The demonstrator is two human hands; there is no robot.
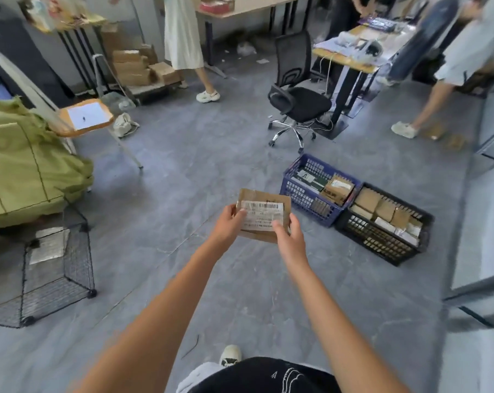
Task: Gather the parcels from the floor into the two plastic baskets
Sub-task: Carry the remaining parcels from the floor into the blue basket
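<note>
The person is holding one flat, rectangular parcel [264,215] of brown kraft paper out in front of the body, above the smooth grey floor [211,154]. A white printed label with a barcode is covering most of its upper face. The left hand [229,224] is gripping the parcel's left edge, thumb lying on the label and fingers curled underneath. The right hand [287,235] is pinching the right lower corner, thumb on top. The parcel is sitting between the two hands, touching both.

Two slotted plastic baskets are standing to the right of the parcel, touching side to side: a blue basket [297,191] nearer the parcel and a black basket [382,245] beyond it. Both are holding several brown cardboard packets and white-labelled ones, too many and too overlapped to count. Further beyond the parcel, a black mesh office chair [298,97] is standing on a chrome star base.
</note>
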